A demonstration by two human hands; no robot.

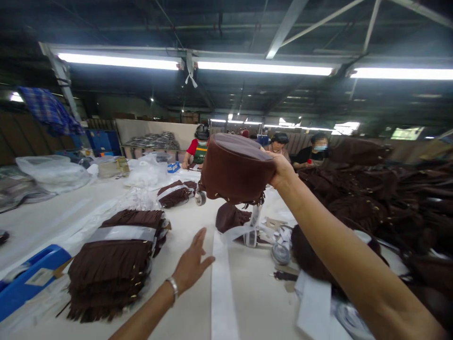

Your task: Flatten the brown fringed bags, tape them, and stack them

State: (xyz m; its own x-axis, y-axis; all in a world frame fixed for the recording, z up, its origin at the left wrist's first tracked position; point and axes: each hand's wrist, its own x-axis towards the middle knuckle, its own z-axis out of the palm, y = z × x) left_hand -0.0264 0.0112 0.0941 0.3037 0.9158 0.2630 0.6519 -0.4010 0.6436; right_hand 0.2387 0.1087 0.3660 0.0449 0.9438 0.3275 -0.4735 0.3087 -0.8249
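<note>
A dark brown bucket bag (235, 174) with a flat round base is raised above the table, base uppermost. My right hand (283, 169) grips its right side, fingers partly hidden behind it. Low over the table, my left hand (191, 262) is open with nothing in it, a bracelet on the wrist. Right beside that hand lies a long white strip (222, 293). To its left sits a stack of brown fringed pieces (109, 264), bound by a pale band (120, 233). Under the raised bag rests another brown piece (228, 218).
A large heap of brown bags (371, 193) covers the right side. Tape rolls (281, 254) and white papers (313, 302) lie near my right arm. At left are a blue tape dispenser (35, 278) and clear plastic bags (53, 172). Several people work across the table.
</note>
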